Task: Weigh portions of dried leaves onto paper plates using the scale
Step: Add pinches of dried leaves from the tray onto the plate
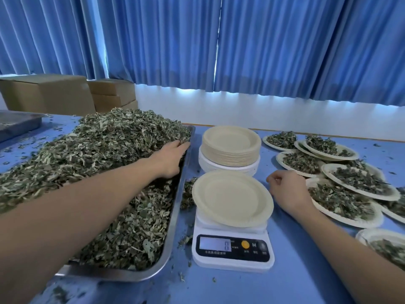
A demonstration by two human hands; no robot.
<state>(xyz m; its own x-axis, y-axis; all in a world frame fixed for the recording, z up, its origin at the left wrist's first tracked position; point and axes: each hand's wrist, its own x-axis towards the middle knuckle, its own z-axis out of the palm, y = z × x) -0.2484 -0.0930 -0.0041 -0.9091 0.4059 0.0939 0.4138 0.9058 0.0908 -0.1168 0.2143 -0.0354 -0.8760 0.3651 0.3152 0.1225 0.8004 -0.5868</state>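
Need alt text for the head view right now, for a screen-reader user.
An empty paper plate sits on a white scale reading 0, while the left hand digs into dried leaves heaped in a steel tray. The right hand rests beside filled plates.

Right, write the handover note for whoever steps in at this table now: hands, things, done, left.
Left hand: reaching into the dried leaves heaped on the metal tray; grip hidden.
Right hand: loosely curled, empty, resting on the table right of the scale.
Scale: empty paper plate on it, display reads 0.
Spare plates stacked behind it.
Done: filled plates on the right.
Left: portion this plate, then continue through the stack.
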